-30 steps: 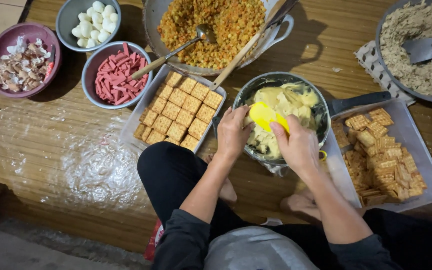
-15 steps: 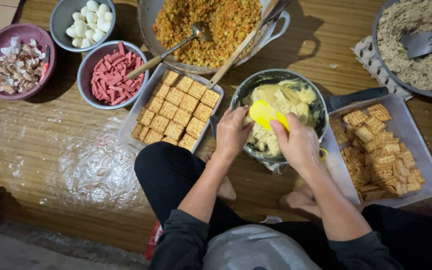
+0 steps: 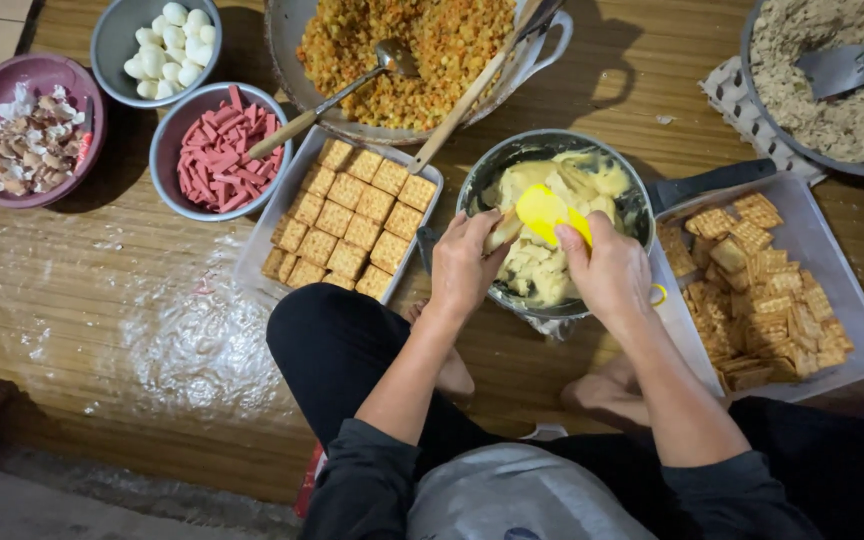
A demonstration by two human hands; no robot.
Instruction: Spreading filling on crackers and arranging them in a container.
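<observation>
Two hands, barely shifted from a second ago, at frame centre: left hand (image 3: 467, 268) pinching a cracker (image 3: 500, 232), yellow spatula (image 3: 542, 212) gripped by right hand (image 3: 609, 272), both over pale filling (image 3: 537, 272) in the pan (image 3: 552, 136). Spreading seemingly mid-stroke.

Your pan (image 3: 642, 215) sat dead centre before you, both hands over it: your left hand (image 3: 467, 265) at its left rim, your right hand (image 3: 607, 270) just right of that. Left of the pan lay the cracker tray (image 3: 257, 262); right of it, a second tray (image 3: 842, 300). Beyond the pan stood the big rice bowl (image 3: 287, 40).
</observation>
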